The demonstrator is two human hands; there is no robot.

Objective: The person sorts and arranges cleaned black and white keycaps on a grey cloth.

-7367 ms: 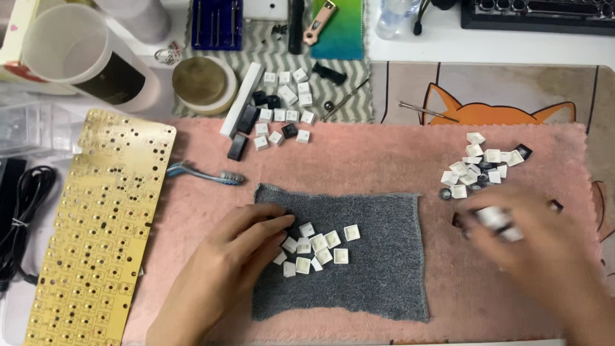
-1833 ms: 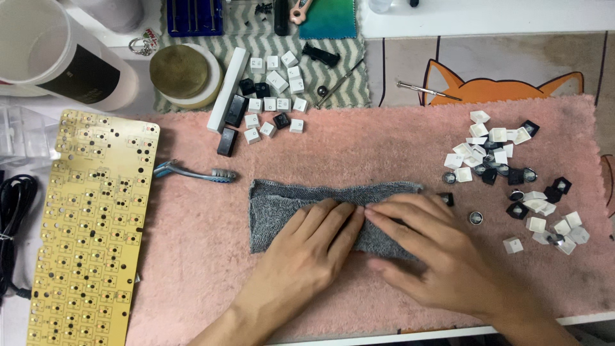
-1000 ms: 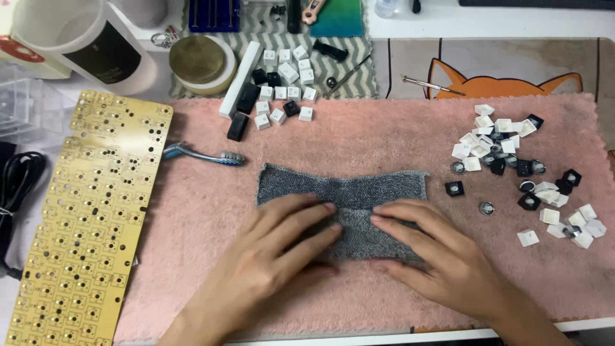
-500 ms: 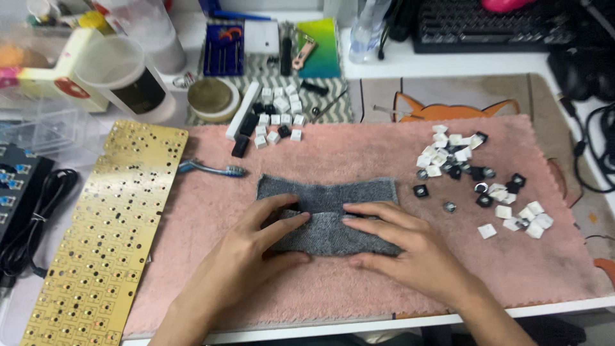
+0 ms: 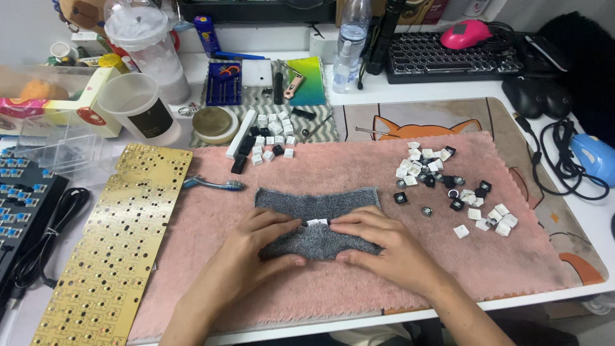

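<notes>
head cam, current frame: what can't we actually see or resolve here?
1. Head view: what lies inside the folded grey cloth is hidden by the cloth and both hands; only a white sliver shows between the left hand and right hand.
2. Gold keyboard plate: lower end cut off by the bottom edge.
3. Loose keycaps on the pink mat: legends too small to tell.
4. Blue mouse: cut off by the right edge.

Both hands press a folded grey cloth [image 5: 315, 218] on the fluffy pink mat [image 5: 359, 269].
Left hand [image 5: 256, 247] and right hand [image 5: 378, 247] pinch white keycaps [image 5: 316, 222] between the folds, mid-mat; loose black and white keycaps [image 5: 448, 186] lie toward its right edge.
</notes>
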